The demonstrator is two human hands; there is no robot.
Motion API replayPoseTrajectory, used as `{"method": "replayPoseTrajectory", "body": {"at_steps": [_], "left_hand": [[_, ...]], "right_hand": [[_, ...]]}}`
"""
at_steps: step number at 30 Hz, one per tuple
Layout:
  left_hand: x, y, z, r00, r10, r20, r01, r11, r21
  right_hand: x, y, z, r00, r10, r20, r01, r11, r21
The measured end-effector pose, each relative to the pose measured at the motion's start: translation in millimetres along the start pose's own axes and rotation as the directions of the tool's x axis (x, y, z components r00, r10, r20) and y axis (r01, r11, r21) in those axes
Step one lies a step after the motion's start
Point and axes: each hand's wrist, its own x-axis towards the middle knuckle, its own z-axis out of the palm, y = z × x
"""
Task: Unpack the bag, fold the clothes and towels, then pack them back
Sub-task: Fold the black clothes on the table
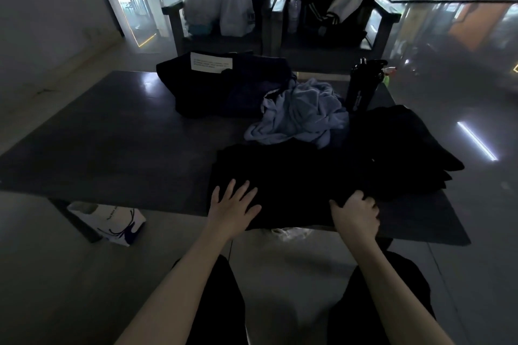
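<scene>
A dark table (112, 148) fills the middle of the scene, its near edge just in front of the person's knees. On its near right part lies a black garment (294, 176), spread flat and reaching the near edge. To the right of it, and touching it, sits a pile of dark clothes (406, 143) that overhangs the table's right side. At the far middle of the table stands a dark bag (218, 84) with a white label on its top. A crumpled light blue towel (302, 117) lies between the bag and the black garment, against both. A black bottle (361, 87) stands upright just right of the towel, at the far right. The left hand (232, 210) rests flat on the garment's near left corner, fingers straight and spread. The right hand (356, 216) grips the garment's near edge further right, fingers curled into the cloth; how the thumb lies cannot be told.
</scene>
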Motion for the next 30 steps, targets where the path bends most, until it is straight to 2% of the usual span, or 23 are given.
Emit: {"method": "replayPoseTrajectory", "body": {"at_steps": [3,5,7,9,10,11,12,13,14,15,16,17,19,22,24,27,30], "left_hand": [[-1,2,-2,1.0,-0.004,0.003,0.004,1.0,0.001],[-2,3,-3,1.0,-0.008,0.001,0.008,1.0,-0.009],[-2,5,-4,1.0,-0.018,-0.001,0.018,0.999,-0.027],[-3,13,-4,0.999,-0.034,-0.018,0.033,0.998,-0.055],[-4,19,-3,0.998,-0.044,-0.043,0.041,0.997,-0.059],[-5,26,-1,0.996,-0.055,-0.075,0.052,0.997,-0.048],[-5,31,0,0.992,-0.067,-0.105,0.064,0.997,-0.035],[-6,34,0,0.991,-0.076,-0.115,0.073,0.997,-0.031],[-5,35,-1,0.991,-0.082,-0.102,0.078,0.996,-0.044],[-3,33,-3,0.994,-0.083,-0.068,0.078,0.995,-0.066],[-2,30,-7,0.997,-0.068,-0.023,0.066,0.995,-0.076],[0,26,-11,0.999,-0.034,0.007,0.035,0.997,-0.063],[0,17,-17,1.0,0.03,-0.004,-0.031,0.998,-0.059],[0,3,-20,0.989,-0.061,-0.137,0.023,0.965,-0.26],[-2,-5,-16,0.976,-0.111,-0.19,0.062,0.967,-0.246],[-4,-10,-4,0.985,-0.13,-0.111,0.104,0.97,-0.221],[-9,7,3,0.973,-0.196,-0.12,0.157,0.948,-0.276]], "right_hand": [[8,-2,-6,0.978,0.037,0.207,-0.112,0.924,0.365],[10,1,-13,0.967,0.041,0.253,-0.16,0.868,0.469],[13,1,-15,0.977,0.045,0.207,-0.151,0.833,0.532],[13,-6,-16,1.0,-0.024,0.016,0.01,0.808,0.589],[11,-11,-16,0.986,-0.109,-0.125,0.161,0.807,0.568],[9,-17,-15,0.938,-0.239,-0.251,0.335,0.81,0.481],[6,-23,-13,0.858,-0.403,-0.318,0.5,0.795,0.343],[4,-28,-9,0.764,-0.571,-0.3,0.635,0.747,0.198],[2,-32,-4,0.679,-0.707,-0.198,0.73,0.679,0.079],[1,-33,0,0.621,-0.782,-0.051,0.783,0.622,-0.013],[-1,-32,5,0.595,-0.799,0.084,0.803,0.589,-0.087],[-2,-29,11,0.594,-0.784,0.183,0.805,0.576,-0.145],[-4,-23,21,0.623,-0.74,0.253,0.782,0.593,-0.19],[-9,-22,32,0.635,-0.74,0.223,0.773,0.602,-0.201],[-11,-24,38,0.631,-0.739,0.234,0.774,0.581,-0.252],[-5,-21,43,0.651,-0.715,0.255,0.757,0.586,-0.289],[8,-21,38,0.666,-0.706,0.24,0.735,0.566,-0.372]]}}
